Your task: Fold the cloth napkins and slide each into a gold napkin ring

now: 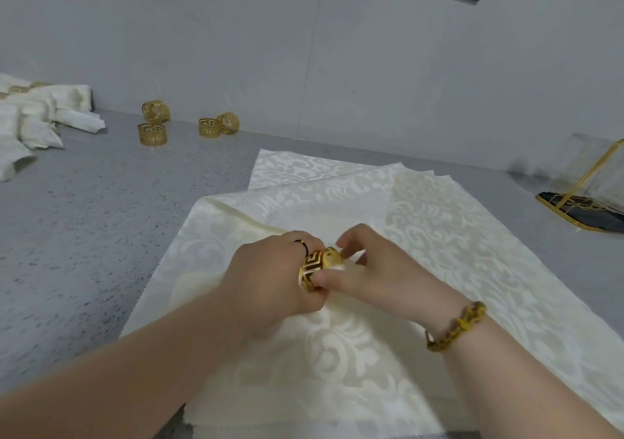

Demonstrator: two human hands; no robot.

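A gold napkin ring [315, 266] with a cut-out key pattern sits between my two hands above a stack of cream damask napkins [439, 222]. My left hand [270, 276] grips a rolled cream napkin [250, 227], whose end enters the ring. My right hand [364, 269] pinches the ring's far side with thumb and fingers, and a bit of white cloth shows through it. The rest of the rolled napkin is hidden under my left hand.
Several loose gold rings [153, 122] [218, 127] stand near the wall at the back. Finished ringed napkins [40, 114] pile up at the far left. A gold wire holder [587, 202] stands at the right on the grey speckled counter [84, 219].
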